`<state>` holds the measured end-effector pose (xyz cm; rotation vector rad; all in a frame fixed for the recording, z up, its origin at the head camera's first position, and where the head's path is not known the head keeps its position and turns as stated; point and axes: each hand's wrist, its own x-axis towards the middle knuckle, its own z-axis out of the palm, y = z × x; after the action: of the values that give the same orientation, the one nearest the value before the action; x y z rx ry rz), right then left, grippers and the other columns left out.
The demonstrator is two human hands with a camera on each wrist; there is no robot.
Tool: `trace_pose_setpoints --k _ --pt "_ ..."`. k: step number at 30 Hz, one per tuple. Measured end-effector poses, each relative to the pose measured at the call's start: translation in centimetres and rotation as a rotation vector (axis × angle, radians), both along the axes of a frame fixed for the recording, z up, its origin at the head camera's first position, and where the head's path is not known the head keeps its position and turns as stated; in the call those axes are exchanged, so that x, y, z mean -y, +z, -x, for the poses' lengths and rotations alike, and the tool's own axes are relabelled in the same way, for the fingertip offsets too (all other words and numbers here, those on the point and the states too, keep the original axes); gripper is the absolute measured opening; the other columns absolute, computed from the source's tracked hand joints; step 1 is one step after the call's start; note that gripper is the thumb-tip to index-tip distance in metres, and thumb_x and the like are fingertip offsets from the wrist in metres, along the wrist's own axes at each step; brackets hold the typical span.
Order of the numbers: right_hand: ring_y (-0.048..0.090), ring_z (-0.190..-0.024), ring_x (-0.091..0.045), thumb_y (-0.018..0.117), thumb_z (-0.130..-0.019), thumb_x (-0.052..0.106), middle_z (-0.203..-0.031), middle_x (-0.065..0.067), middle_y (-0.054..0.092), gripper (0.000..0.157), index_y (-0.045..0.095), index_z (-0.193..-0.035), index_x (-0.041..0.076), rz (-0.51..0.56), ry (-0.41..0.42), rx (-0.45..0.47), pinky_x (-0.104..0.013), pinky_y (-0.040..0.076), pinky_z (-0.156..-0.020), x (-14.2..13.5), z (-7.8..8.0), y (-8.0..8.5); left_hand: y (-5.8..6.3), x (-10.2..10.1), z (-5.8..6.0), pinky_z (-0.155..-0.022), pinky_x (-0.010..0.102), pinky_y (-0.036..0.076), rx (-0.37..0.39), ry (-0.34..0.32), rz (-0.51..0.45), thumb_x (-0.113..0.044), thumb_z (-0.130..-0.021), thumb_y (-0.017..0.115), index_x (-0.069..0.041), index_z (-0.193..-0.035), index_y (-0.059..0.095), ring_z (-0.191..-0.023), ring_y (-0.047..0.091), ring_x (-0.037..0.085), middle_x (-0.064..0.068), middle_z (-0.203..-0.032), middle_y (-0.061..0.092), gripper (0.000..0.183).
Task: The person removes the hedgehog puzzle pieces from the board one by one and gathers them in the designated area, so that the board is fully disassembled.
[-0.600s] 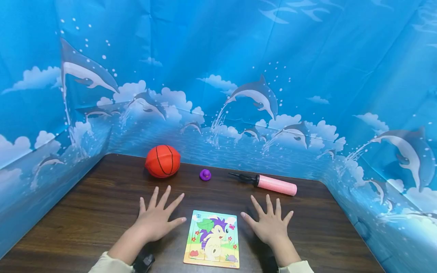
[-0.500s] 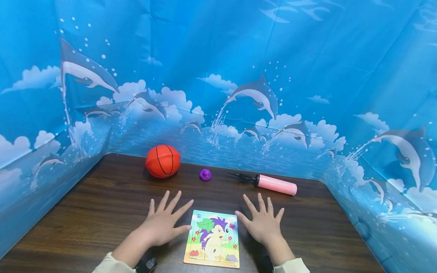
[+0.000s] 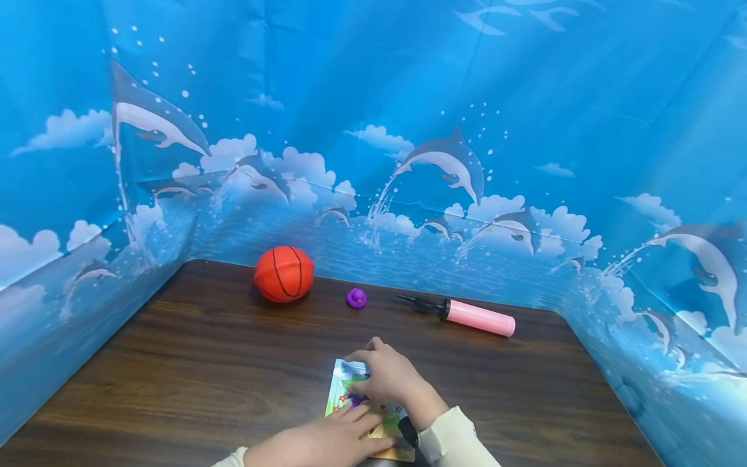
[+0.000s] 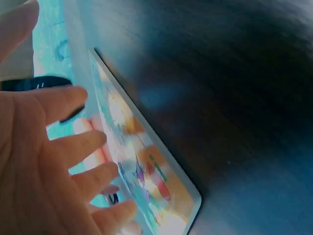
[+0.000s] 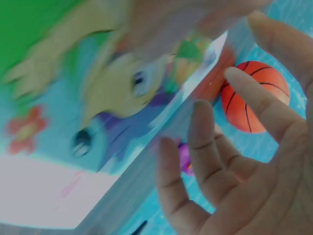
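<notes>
A picture puzzle board (image 3: 336, 392) with a cartoon hedgehog lies flat at the near middle of the table, partly covered by both hands. Over its lower part is my left hand (image 3: 329, 436), fingers spread and mostly straight. My right hand (image 3: 390, 374) hovers at the upper part of the board, its fingers loosely bent. In the left wrist view the left fingers (image 4: 93, 142) stand just beside the board's face. The right wrist view shows the right fingers (image 5: 205, 132) near the board's edge, with nothing visible between them. Whether either hand touches the board I cannot tell.
An orange-red toy basketball (image 3: 284, 274) sits at the back left of the dark wooden table (image 3: 192, 363). To its right are a small purple rubber duck (image 3: 356, 298) and a pink hand pump (image 3: 480, 318) with a black nozzle. A blue dolphin-print curtain (image 3: 373, 162) surrounds the table.
Both hands have moved inward from either side of the puzzle board to over it, the right crossing to the upper part, the left to the lower. The view has shifted slightly.
</notes>
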<state>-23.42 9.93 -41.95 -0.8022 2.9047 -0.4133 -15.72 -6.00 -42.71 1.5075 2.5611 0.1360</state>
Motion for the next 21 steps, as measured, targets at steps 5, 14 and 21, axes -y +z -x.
trace_pose_setpoints --k 5,14,21 --pt "0.055 -0.075 -0.012 0.086 -0.074 0.037 -0.11 -0.002 0.052 0.05 0.071 -0.121 0.028 0.029 -0.027 0.108 -0.034 0.053 -0.067 1.3 0.5 0.0 -0.3 -0.3 0.1 -0.107 0.049 0.041 -0.017 0.045 0.052 -0.062 -0.094 0.053 -0.02 -0.144 0.05 -0.143 0.032 0.026 0.004 -0.152 0.039 0.065" --pt "0.054 -0.077 -0.016 0.089 -0.073 0.029 -0.115 -0.009 0.05 0.043 0.069 -0.111 0.024 0.091 -0.044 0.178 -0.035 0.052 -0.068 1.6 0.7 -0.4 -0.8 0.0 0.1 -0.113 0.052 0.032 0.09 0.156 0.083 -0.064 -0.091 0.056 -0.022 -0.148 0.046 -0.148 0.023 0.026 0.003 -0.158 0.03 0.072" --pt "0.051 -0.104 -0.029 0.09 -0.072 0.027 -0.117 -0.01 0.048 0.041 0.066 -0.105 0.025 0.075 -0.065 0.2 -0.049 0.054 -0.077 1.9 1.2 -0.1 -0.9 0.0 0.3 -0.114 0.054 0.029 0.123 0.18 0.066 -0.065 -0.088 0.058 -0.023 -0.149 0.045 -0.149 0.019 0.025 0.003 -0.16 0.026 0.076"
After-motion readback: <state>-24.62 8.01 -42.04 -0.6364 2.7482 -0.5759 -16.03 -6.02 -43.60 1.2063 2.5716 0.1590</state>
